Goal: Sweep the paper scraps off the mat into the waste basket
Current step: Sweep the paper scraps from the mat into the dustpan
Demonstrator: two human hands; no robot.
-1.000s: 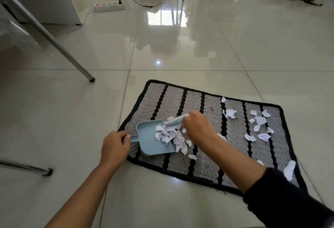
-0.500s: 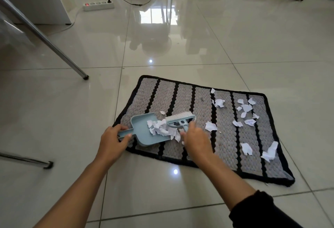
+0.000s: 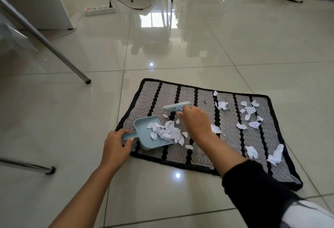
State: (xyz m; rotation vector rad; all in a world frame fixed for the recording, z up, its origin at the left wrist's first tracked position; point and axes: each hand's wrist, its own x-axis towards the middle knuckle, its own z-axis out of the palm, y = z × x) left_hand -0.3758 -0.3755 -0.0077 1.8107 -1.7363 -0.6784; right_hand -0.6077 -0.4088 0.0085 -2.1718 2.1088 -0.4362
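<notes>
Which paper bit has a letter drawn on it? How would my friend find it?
Find the grey mat with black stripes on the shiny tiled floor, then look toward its far right end, away from the blue dustpan. In the cluster of white scraps there, the lettered scrap lies at the near edge of the group. It alone shows a blue pen mark like an A; its neighbours look blank.

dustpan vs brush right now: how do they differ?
The light blue plastic dustpan lies on the grey-and-black striped mat, while the small light blue hand brush is raised above it. The dustpan holds a pile of white paper scraps; the brush carries none. The left hand grips the dustpan by its handle, the right hand grips the brush. Both share the same pale blue colour.
</notes>
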